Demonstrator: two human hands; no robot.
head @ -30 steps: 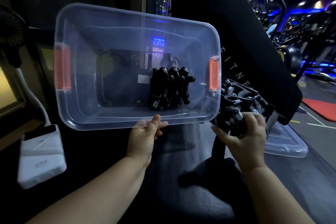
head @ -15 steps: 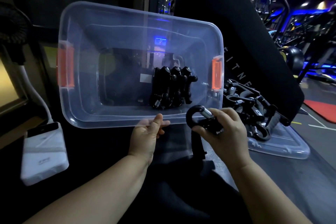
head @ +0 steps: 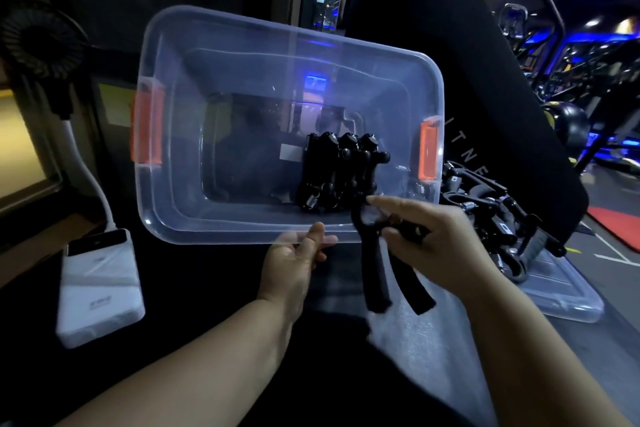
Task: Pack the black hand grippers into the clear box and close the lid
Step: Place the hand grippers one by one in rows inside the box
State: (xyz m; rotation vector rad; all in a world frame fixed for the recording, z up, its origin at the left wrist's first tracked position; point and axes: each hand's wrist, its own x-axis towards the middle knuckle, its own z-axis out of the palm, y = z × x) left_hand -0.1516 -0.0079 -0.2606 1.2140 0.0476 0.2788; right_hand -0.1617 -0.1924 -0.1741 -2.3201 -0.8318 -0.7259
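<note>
The clear box [head: 242, 80] with orange latches is tilted, its opening facing me. My left hand [head: 294, 260] grips its near rim. A row of black hand grippers [head: 339, 173] lies inside, at the right end of the box. My right hand [head: 433, 243] holds one black hand gripper [head: 375, 274] by its top, handles hanging down, just in front of the near rim. A pile of further hand grippers [head: 495, 215] lies on the clear lid [head: 561, 295] to the right.
A white power bank [head: 100, 288] lies at the left on the dark surface, with a small black fan [head: 41, 42] behind it. A large black padded bench back [head: 450, 62] rises behind the box. Gym machines stand far right.
My right hand took a hand gripper from the pile on the lid and carried it left to the box's near rim. The box and my left hand stayed about where they were.
</note>
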